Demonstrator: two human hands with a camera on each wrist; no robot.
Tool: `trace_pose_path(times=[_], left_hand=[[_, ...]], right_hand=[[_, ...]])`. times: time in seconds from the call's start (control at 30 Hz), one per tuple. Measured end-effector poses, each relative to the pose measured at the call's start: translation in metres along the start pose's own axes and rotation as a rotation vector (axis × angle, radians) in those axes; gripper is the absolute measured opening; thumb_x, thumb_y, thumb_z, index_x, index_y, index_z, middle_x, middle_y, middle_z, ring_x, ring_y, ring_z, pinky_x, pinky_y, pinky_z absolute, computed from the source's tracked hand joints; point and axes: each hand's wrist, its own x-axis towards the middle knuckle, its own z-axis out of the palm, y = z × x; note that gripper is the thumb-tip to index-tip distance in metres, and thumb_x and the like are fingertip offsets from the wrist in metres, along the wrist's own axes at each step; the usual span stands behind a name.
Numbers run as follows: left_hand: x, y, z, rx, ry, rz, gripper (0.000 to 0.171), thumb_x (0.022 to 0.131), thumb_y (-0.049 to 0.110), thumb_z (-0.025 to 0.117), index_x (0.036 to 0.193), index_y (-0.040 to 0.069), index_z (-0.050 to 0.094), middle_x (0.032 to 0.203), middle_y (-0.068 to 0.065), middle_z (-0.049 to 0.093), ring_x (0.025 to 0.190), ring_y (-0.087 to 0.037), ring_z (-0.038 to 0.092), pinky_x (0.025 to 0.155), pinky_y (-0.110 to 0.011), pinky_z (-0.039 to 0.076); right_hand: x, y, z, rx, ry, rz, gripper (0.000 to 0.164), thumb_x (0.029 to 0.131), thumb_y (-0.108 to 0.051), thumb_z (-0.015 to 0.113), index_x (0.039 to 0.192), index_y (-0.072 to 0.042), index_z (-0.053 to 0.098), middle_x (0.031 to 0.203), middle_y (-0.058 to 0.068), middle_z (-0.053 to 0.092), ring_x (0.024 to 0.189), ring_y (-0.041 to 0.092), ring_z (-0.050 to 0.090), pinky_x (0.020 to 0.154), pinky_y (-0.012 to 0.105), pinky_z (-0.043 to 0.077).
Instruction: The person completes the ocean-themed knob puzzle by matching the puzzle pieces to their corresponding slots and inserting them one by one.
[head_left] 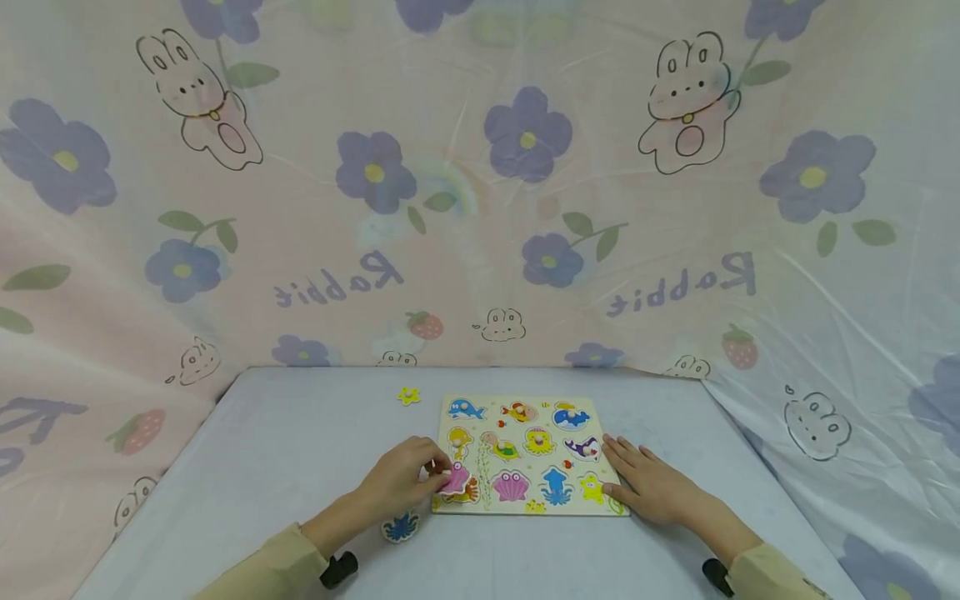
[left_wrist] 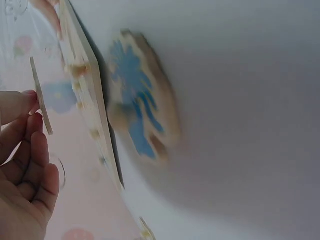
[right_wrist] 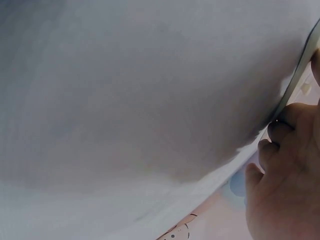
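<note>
A wooden puzzle board (head_left: 525,508) with colourful sea-animal pieces lies on the white table. My left hand (head_left: 405,471) pinches a pink puzzle piece (head_left: 456,479) between thumb and fingers above the board's near left corner. In the left wrist view that piece (left_wrist: 41,95) appears edge-on, raised over the board. It partly covers an orange crab picture (head_left: 471,493). My right hand (head_left: 656,483) rests along the board's right edge with its fingers extended, the thumb near a yellow star (head_left: 592,488). In the right wrist view, the right hand's fingers (right_wrist: 290,117) touch the board's edge.
A blue puzzle piece (head_left: 401,527) lies on the table below the left forearm, near the board's front left corner. Beyond the far left corner lies a yellow flower-like piece (head_left: 408,396). A printed cloth (head_left: 465,183) hangs behind the table (head_left: 300,433).
</note>
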Motion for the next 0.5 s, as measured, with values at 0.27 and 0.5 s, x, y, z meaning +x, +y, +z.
trace_pose_path(times=[0.27, 0.5], left_hand=[[0.022, 0.013, 0.017, 0.044, -0.069, 0.078, 0.01, 0.09, 0.016, 0.083, 0.094, 0.017, 0.074, 0.088, 0.012, 0.064, 0.086, -0.003, 0.056, 0.073, -0.018, 0.05], [0.04, 0.022, 0.032, 0.08, -0.123, 0.094, 0.01, 0.09, 0.021, 0.083, 0.093, 0.017, 0.074, 0.083, 0.014, 0.061, 0.08, -0.001, 0.054, 0.073, -0.016, 0.047]], right_hand=[[0.0, 0.002, 0.001, 0.003, 0.007, -0.012, 0.083, 0.103, -0.058, 0.053, 0.159, 0.001, 0.035, 0.169, 0.018, 0.027, 0.154, 0.044, 0.024, 0.122, 0.064, 0.021], [0.0, 0.004, 0.002, -0.005, 0.016, -0.026, 0.083, 0.103, -0.059, 0.052, 0.159, 0.0, 0.035, 0.169, 0.017, 0.027, 0.155, 0.043, 0.024, 0.122, 0.064, 0.021]])
